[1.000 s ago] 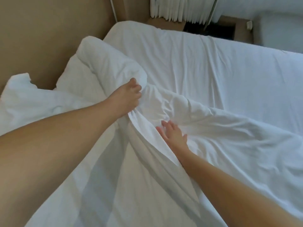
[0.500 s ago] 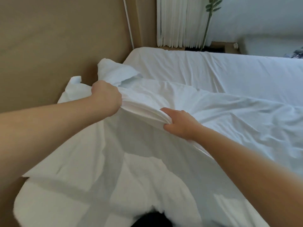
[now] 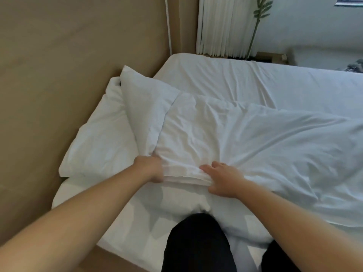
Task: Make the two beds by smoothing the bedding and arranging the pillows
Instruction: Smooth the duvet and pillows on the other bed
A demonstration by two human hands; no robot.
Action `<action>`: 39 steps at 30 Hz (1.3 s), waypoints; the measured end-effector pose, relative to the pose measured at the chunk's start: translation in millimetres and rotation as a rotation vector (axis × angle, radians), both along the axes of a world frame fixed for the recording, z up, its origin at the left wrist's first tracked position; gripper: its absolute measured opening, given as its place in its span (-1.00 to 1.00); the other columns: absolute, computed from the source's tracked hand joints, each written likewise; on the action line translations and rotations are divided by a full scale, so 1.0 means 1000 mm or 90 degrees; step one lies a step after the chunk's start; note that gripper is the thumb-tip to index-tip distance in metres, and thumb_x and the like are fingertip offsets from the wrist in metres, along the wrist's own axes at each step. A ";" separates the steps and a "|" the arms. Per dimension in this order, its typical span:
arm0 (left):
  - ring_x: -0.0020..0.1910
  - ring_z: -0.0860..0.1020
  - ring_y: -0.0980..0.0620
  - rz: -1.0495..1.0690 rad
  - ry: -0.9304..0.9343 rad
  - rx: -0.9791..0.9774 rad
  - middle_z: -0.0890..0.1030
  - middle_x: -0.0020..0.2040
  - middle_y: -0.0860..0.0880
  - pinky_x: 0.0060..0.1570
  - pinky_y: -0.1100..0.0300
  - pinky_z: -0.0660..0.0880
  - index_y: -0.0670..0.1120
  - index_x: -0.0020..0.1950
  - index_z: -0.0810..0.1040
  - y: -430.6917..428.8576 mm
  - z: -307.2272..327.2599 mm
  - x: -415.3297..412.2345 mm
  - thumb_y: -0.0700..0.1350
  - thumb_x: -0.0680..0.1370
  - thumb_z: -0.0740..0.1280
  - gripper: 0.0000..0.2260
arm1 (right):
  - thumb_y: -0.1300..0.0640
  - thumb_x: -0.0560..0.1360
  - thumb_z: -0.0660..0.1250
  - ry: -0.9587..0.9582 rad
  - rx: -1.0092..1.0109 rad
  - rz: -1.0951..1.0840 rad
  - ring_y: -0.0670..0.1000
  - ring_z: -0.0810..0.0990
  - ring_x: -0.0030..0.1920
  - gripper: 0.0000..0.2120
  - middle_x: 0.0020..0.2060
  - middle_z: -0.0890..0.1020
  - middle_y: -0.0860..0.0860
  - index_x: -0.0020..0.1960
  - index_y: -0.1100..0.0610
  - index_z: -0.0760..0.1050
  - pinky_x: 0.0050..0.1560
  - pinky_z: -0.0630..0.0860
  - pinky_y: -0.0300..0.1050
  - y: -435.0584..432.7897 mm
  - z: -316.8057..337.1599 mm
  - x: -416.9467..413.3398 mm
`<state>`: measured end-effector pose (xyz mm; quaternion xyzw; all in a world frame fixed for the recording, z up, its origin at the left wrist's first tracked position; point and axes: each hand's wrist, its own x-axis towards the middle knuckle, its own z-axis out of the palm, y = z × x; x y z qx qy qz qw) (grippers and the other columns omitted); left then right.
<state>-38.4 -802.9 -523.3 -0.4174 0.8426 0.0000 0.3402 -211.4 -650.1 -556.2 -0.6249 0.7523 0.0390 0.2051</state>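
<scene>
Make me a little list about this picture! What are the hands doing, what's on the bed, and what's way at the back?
left hand: fist shut on the bunched edge of the white crumpled duvet
right hand: fingers spread over the same duvet edge, thumb under it
pillows: two white soft pillows beside the tan headboard wall, one lying flat, one leaning on it
bed: white fitted sheet, bare at the far end
at the back: white pleated curtain, green leafy plant
bottom edge: person's dark trousers

no readable text, labels or signs
</scene>
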 end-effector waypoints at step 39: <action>0.08 0.56 -0.13 1.051 1.118 -0.099 0.52 0.18 -0.10 0.09 0.01 0.53 -0.21 0.43 0.37 -0.113 -0.019 0.137 -0.15 0.58 0.14 -0.58 | 0.01 0.34 0.17 -0.166 -0.201 0.030 -0.03 0.41 -0.37 -0.91 -0.48 0.38 -0.06 -0.26 0.02 0.31 -0.29 0.32 -0.04 -0.018 0.059 0.016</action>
